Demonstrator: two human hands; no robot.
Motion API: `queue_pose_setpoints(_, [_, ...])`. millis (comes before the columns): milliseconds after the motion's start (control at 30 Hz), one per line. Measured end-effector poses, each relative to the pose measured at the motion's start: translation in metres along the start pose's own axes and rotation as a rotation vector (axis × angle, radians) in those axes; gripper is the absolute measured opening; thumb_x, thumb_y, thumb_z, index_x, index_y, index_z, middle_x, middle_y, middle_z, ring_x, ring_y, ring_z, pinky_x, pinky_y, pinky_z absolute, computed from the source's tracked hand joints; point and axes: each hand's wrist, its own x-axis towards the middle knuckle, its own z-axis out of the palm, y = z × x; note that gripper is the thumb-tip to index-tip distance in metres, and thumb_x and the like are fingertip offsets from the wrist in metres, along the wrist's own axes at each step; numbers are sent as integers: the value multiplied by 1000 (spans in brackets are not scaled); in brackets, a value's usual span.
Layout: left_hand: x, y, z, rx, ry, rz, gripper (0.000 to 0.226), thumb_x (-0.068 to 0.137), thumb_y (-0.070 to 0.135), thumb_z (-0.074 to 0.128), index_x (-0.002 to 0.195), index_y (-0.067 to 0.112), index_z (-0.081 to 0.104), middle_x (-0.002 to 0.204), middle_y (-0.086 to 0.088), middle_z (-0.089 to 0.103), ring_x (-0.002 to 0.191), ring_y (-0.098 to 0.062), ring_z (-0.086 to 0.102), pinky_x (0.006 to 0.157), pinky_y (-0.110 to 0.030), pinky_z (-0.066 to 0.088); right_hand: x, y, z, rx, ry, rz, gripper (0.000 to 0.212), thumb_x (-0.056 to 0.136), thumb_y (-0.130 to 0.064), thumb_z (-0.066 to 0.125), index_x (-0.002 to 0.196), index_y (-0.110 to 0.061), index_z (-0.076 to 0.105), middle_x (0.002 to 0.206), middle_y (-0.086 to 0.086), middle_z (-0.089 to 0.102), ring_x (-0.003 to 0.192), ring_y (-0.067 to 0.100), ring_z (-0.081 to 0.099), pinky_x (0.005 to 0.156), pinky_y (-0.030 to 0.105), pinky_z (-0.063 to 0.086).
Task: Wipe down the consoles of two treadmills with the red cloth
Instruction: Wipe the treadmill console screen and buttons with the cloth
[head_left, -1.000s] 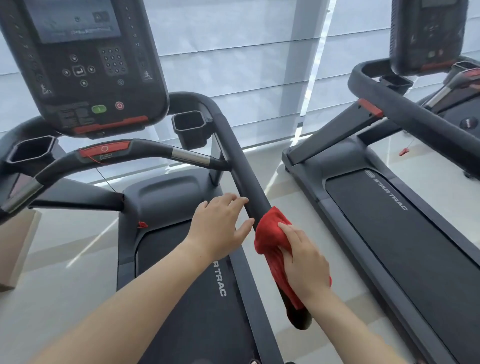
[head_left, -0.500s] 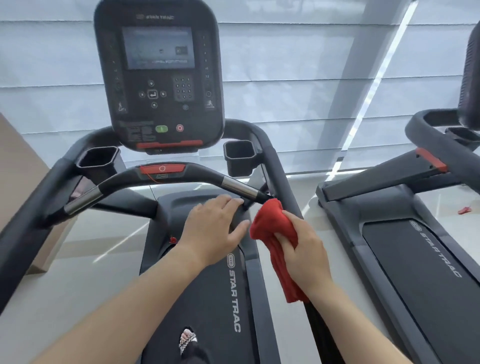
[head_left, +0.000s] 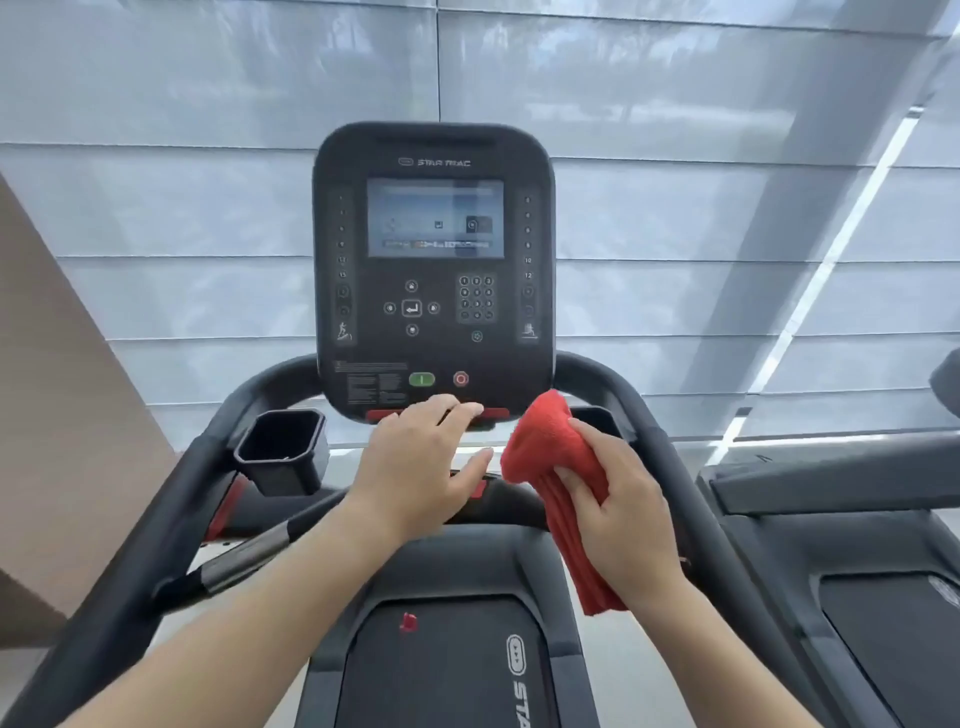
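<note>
I've swung from the side rail to face the console (head_left: 434, 270), right hand (head_left: 621, 512) gripping the red cloth (head_left: 550, 467) near its lower edge, left hand (head_left: 415, 465) open, ready to wipe.

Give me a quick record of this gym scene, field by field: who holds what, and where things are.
place: on a treadmill, facing its console
right hand: grips red cloth, raised just below the console's right corner
left hand: open, empty, over the front bar
cup holder: left of console
second treadmill: at right, partly in view
cloth on console: not yet
</note>
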Motion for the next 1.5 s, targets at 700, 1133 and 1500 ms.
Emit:
queue_pose_setpoints(700, [102, -140, 15, 59, 1, -152, 55, 84, 54, 33, 124, 22, 53, 115, 4, 57, 103, -19, 56, 86, -41, 47, 178, 6, 132, 21, -121, -118, 44, 89, -19, 61, 130, -30, 52, 122, -11, 57, 107, 6, 52, 82, 18, 36])
queue_pose_setpoints(1133, [198, -205, -1, 163, 108, -176, 55, 84, 53, 34, 125, 22, 54, 117, 5, 57, 105, -17, 56, 85, -35, 48, 303, -3, 172, 7, -62, -290, 45, 89, -23, 60, 132, -29, 50, 126, -10, 54, 106, 16, 56, 80, 29, 44])
queue_pose_setpoints(1500, [271, -263, -22, 165, 200, -53, 56, 82, 50, 35, 125, 19, 53, 128, -4, 52, 119, -22, 48, 94, -40, 46, 374, -36, 222, -215, 264, -408, 45, 85, -17, 66, 128, -21, 54, 123, 6, 54, 99, 28, 55, 64, 30, 44])
